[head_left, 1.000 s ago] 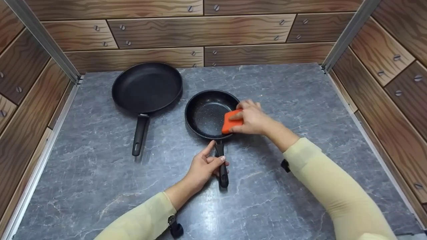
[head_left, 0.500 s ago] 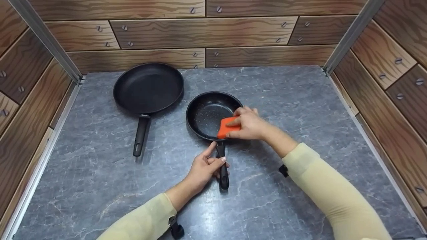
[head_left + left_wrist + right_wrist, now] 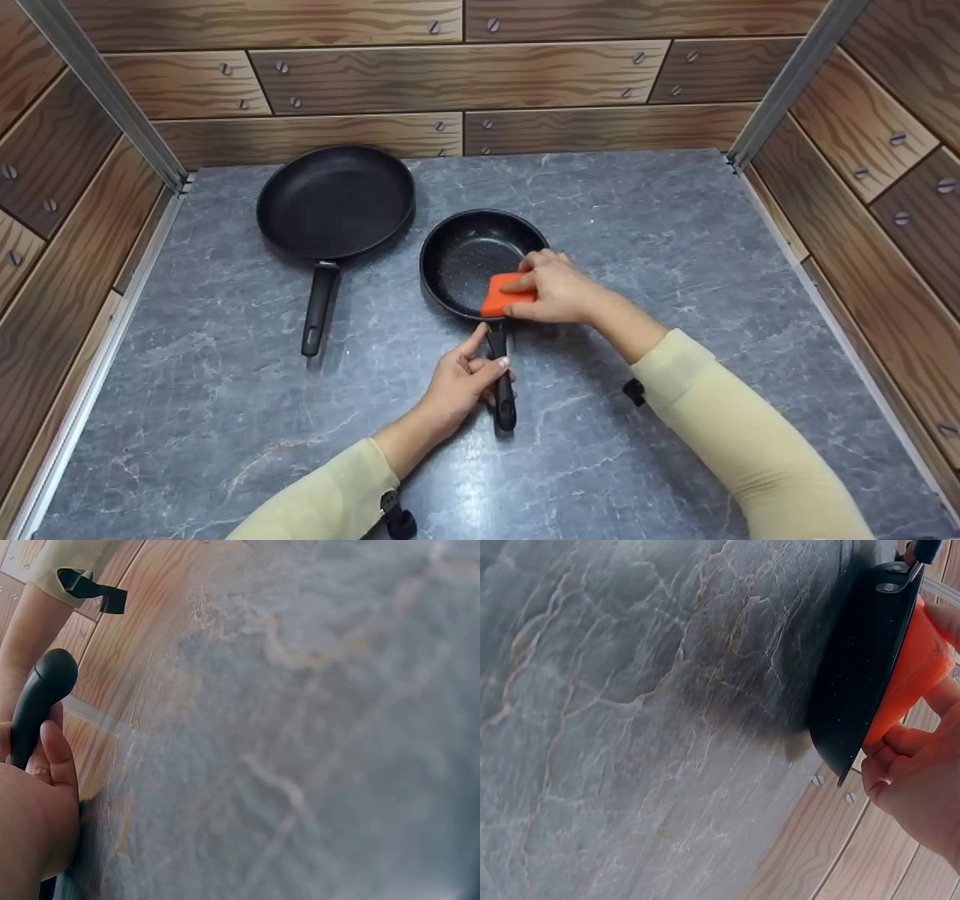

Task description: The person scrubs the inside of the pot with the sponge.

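Note:
A small black speckled frying pan (image 3: 461, 262) sits near the middle of the table in the head view, its handle (image 3: 504, 405) toward the person. My left hand (image 3: 457, 386) grips that handle close to the pan, index finger stretched along toward the rim. In the left wrist view the handle's end (image 3: 45, 686) rises above the left hand's fingers (image 3: 60, 754). My right hand (image 3: 559, 289) holds an orange sponge (image 3: 499, 294) against the pan's inner wall at the near right. The right wrist view shows the sponge (image 3: 911, 679) behind the pan's outer side (image 3: 859, 682), part of it hidden.
A larger black frying pan (image 3: 337, 202) lies at the back left, its handle (image 3: 320, 311) pointing to the front. The grey marbled table (image 3: 637, 210) is enclosed by wood-patterned walls (image 3: 450, 75) at the back and both sides.
The right hand has moved the sponge along the pan's inner wall from the right side toward the handle. The left hand keeps its grip on the handle.

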Tool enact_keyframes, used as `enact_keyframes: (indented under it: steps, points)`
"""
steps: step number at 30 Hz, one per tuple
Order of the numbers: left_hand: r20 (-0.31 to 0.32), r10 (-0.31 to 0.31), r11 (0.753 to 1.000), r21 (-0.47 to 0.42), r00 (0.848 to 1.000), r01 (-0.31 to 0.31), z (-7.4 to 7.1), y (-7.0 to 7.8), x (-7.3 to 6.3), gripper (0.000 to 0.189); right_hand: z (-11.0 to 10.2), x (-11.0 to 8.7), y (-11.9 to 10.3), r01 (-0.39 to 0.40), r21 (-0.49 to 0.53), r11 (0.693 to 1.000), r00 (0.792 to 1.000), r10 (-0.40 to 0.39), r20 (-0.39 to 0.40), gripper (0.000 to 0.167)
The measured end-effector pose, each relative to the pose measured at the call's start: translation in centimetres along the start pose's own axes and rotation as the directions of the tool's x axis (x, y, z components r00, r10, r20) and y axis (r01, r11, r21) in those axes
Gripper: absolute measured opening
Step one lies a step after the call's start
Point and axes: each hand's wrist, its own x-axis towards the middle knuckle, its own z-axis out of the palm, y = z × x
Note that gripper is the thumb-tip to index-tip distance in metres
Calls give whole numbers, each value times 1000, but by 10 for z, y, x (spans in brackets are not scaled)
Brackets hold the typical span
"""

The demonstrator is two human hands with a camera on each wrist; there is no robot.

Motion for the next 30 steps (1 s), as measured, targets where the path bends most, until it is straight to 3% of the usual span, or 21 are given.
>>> enact_keyframes:
  steps: [15,30]
  points:
    - [4,-17,1000,-4,1000,17,0,3,-1,86,8,3,-1,8,47,999,1000,-8,-1,54]
    - [11,2,1000,9,1000,-2,-1,3,0,86,20,13,-12,70,84,994,996,-64,-64,52]
